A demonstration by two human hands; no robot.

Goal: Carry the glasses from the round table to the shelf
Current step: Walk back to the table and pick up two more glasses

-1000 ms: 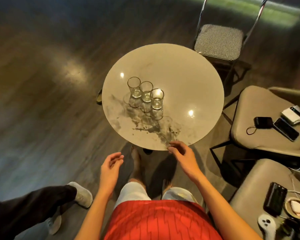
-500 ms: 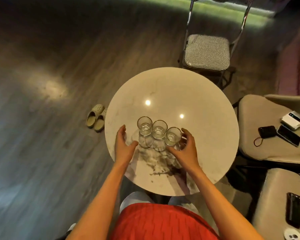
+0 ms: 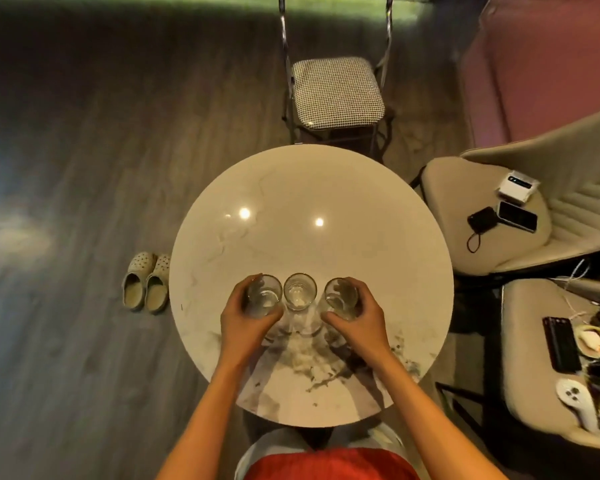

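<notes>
Landmark: we place everything by the round table (image 3: 309,202), a pale marbled top seen from above.
Glasses: we see three clear glasses in a row on the near half of the table, well inside its rim: the left glass (image 3: 264,294), the middle glass (image 3: 300,292) and the right glass (image 3: 341,295). The left and middle rims almost touch; a small gap separates the middle and right ones.
Left hand: our left hand (image 3: 245,325) is wrapped round the left glass, fingers curled on its far side and thumb on its near side.
Right hand: our right hand (image 3: 359,327) grips the right glass in the same way.
Lift: we cannot tell whether either held glass has left the tabletop.
Middle glass: no hand touches it.
Far edge: the checked chair (image 3: 336,93) stands just beyond the table's far rim.
Right edge: a beige armchair (image 3: 465,216) stands just beside the table, with a phone (image 3: 516,216) on its seat; a second beige seat (image 3: 534,393) is nearer us, carrying a white controller (image 3: 577,400).
Left edge: a pair of slippers (image 3: 146,286) lies just beside the rim.
Open room: beyond the slippers, we see bare wooden floor (image 3: 84,168) stretching out left of the table.
</notes>
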